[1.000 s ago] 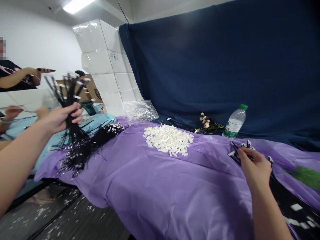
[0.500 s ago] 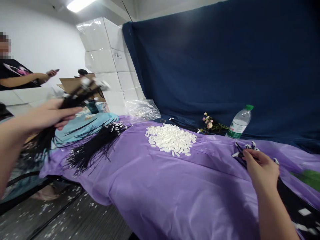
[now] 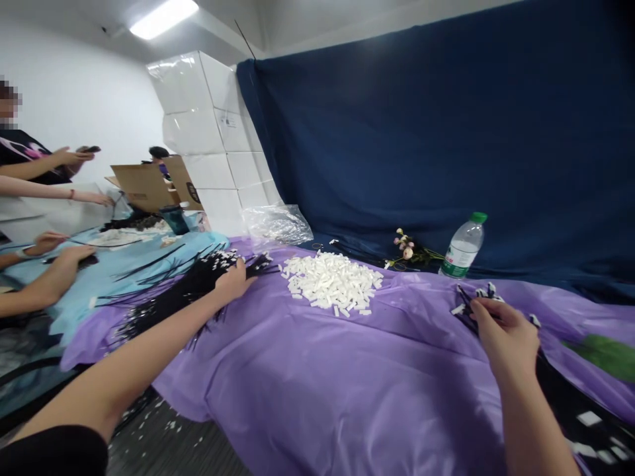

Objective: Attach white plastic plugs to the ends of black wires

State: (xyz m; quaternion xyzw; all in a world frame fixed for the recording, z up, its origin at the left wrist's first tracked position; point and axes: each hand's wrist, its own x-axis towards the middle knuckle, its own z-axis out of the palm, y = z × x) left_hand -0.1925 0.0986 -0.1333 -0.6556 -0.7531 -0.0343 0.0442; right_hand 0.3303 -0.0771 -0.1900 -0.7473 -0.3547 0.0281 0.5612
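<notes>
My left hand [image 3: 232, 283] rests at the right end of a pile of black cords [image 3: 191, 281] with white tips. Its fingers are curled around some of those cords, whose ends stick out past the fingertips. To the right, my right hand [image 3: 506, 334] pinches a small bunch of black cords [image 3: 465, 309] with white end pieces, close above the purple cloth [image 3: 317, 377]. A heap of small white plastic pieces [image 3: 332, 281] lies between my hands. More black cords with white tags [image 3: 590, 418] lie under my right forearm.
Behind the heap are a clear plastic bag [image 3: 278, 223], artificial flowers [image 3: 407, 248] and a green-capped bottle [image 3: 462, 248]. White boxes [image 3: 208, 135] are stacked before a blue curtain [image 3: 421, 139]. At left, other people's hands [image 3: 67, 261] work over a light-blue cloth [image 3: 126, 254].
My left hand has moved right and down, bringing its bunch of black cords onto the pile. My right hand keeps its pinch. The view has shifted slightly, and co-workers' hands now show at left.
</notes>
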